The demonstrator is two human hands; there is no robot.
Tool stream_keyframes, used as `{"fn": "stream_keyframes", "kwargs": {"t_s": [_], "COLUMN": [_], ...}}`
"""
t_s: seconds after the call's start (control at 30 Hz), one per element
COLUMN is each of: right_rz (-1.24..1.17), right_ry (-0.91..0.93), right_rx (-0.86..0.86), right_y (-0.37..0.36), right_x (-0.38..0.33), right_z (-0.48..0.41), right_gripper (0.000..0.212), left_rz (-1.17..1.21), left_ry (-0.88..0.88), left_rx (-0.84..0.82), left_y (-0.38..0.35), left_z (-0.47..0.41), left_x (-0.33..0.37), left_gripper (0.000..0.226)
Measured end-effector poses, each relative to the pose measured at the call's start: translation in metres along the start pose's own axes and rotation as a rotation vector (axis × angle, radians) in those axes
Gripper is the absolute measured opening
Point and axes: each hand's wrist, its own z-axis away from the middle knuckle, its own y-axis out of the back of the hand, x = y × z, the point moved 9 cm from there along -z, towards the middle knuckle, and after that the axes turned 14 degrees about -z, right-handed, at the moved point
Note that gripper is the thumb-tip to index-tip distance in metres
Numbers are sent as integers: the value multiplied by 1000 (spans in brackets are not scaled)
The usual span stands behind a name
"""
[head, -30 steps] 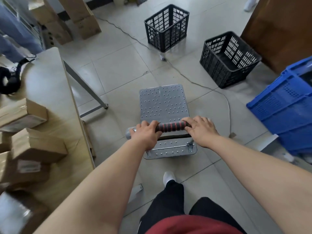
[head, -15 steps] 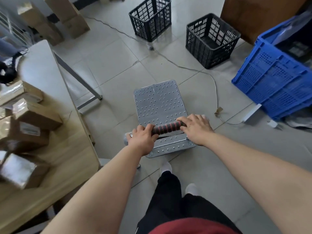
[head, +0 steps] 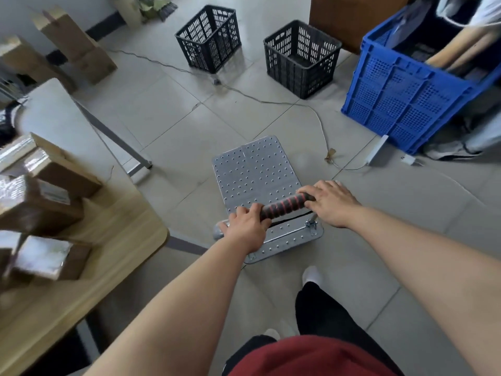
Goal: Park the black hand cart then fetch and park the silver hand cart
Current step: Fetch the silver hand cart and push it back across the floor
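Note:
The silver hand cart [head: 254, 172] stands on the tiled floor right in front of me, its studded metal deck bare. Its handle [head: 284, 206] has a black grip with red rings. My left hand [head: 248, 229] is closed around the left end of that handle, and my right hand [head: 329, 203] is closed over the right end. The cart points away from me, slightly to the left. No black hand cart shows in this view.
A wooden table [head: 89, 240] with several cardboard boxes [head: 46, 204] stands on the left. Two black crates [head: 208, 38] [head: 301, 57] sit ahead, a blue crate [head: 406, 90] to the right. A cable [head: 271, 101] and a power strip [head: 376, 150] lie on the floor ahead. Tall cartons [head: 78, 46] lean at the back left.
I have stepped back and turned with the cart: the table end now lies beside me on the left, and the blue crate and black crates have shifted left in view. Both hands keep their grip.

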Motion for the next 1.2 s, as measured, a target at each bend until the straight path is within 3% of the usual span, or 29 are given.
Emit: {"fn": "stream_keyframes", "kwargs": {"t_s": [0.5, 1.2], "right_rz": [-110, -171], "right_ry": [-250, -449], "right_rx": [175, 284], "right_y": [-94, -167], "right_x": [-15, 56], "right_z": [190, 435], "right_gripper": [36, 36], "left_rz": [-234, -390], "left_ry": [-291, -539], "left_rx": [30, -1], "left_y": [-72, -185], "left_z": [113, 290], "left_x": [-10, 91], "left_gripper": [38, 31]}}
